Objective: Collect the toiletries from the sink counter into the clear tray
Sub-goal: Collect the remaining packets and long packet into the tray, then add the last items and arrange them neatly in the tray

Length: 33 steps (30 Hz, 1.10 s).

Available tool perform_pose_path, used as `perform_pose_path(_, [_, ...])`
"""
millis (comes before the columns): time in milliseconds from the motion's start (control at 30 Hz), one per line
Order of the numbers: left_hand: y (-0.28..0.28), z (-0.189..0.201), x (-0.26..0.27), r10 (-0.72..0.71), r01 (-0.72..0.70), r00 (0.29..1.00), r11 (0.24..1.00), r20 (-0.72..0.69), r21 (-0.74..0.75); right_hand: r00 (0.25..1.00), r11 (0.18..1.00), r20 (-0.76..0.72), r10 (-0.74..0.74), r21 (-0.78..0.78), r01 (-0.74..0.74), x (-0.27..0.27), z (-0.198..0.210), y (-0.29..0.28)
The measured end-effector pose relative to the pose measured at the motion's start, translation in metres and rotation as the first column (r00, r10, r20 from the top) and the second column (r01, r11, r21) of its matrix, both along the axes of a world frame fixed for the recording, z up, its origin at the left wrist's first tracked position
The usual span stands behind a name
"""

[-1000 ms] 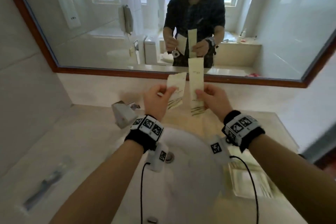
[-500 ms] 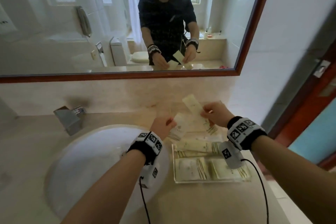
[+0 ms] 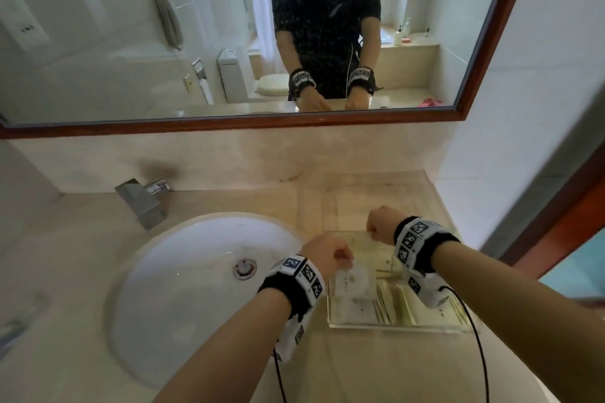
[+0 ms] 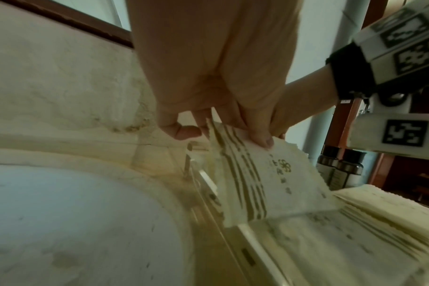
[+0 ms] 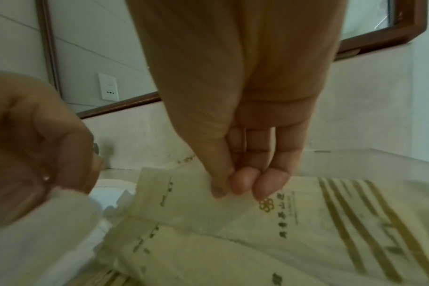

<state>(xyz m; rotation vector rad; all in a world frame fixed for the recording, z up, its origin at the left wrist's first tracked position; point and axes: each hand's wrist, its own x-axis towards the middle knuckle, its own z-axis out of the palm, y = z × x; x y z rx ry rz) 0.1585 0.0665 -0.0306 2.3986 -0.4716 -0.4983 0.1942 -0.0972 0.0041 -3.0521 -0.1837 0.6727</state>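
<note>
The clear tray (image 3: 393, 326) sits on the counter right of the sink and holds several cream packets with gold stripes (image 3: 389, 301). My left hand (image 3: 343, 260) pinches the top corner of a small white sachet (image 3: 355, 281). In the left wrist view this sachet (image 4: 269, 183) stands tilted with its lower edge inside the tray (image 4: 254, 244). My right hand (image 3: 371, 232) pinches a long cream packet at the tray's far side. In the right wrist view the right hand (image 5: 233, 186) holds the packet (image 5: 181, 195) between thumb and fingertips, low over the other packets.
The white sink basin (image 3: 196, 288) and chrome faucet (image 3: 144, 203) lie left of the tray. A mirror with a wooden frame (image 3: 229, 123) runs along the back wall. Two dark bottles (image 4: 338, 170) stand beyond the tray. A blurred dark item (image 3: 9, 330) lies at the counter's far left.
Both hands came down from in front of the mirror and moved right to the tray, lowering the two packets into it. The view swung right with them.
</note>
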Motion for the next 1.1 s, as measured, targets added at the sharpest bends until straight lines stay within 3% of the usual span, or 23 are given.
perform_pose_path(233, [-0.011,-0.002,-0.014,-0.109,0.115,0.99,0.991,-0.09,0.065,0.999,1.0,-0.023,-0.026,-0.014,0.026,0.001,0.002,0.003])
perform_pose_path(367, [-0.013,-0.004,-0.022,-0.155,0.151,0.988,0.972,0.009,0.178,0.999,0.998,0.046,0.007,-0.061,-0.004,-0.006,-0.005,0.001])
perform_pose_path(533, [-0.012,-0.007,-0.033,-0.201,0.151,0.973,0.928,0.117,0.341,0.982,0.969,0.146,0.115,-0.236,-0.079,-0.013,-0.012,0.003])
perform_pose_path(667, [-0.007,-0.009,-0.038,-0.193,0.138,0.969,0.939,0.153,0.314,0.976,0.961,0.185,0.117,-0.268,-0.064,-0.018,-0.01,0.004])
perform_pose_path(867, [0.041,-0.003,-0.036,-0.058,0.003,0.966,0.977,0.251,0.214,0.947,0.988,0.308,0.095,-0.144,-0.052,-0.016,0.008,0.042])
perform_pose_path(1100, [0.164,0.013,-0.034,0.218,-0.286,0.926,0.938,0.308,0.197,0.912,0.97,0.338,0.233,-0.02,-0.241,-0.007,0.026,0.169])
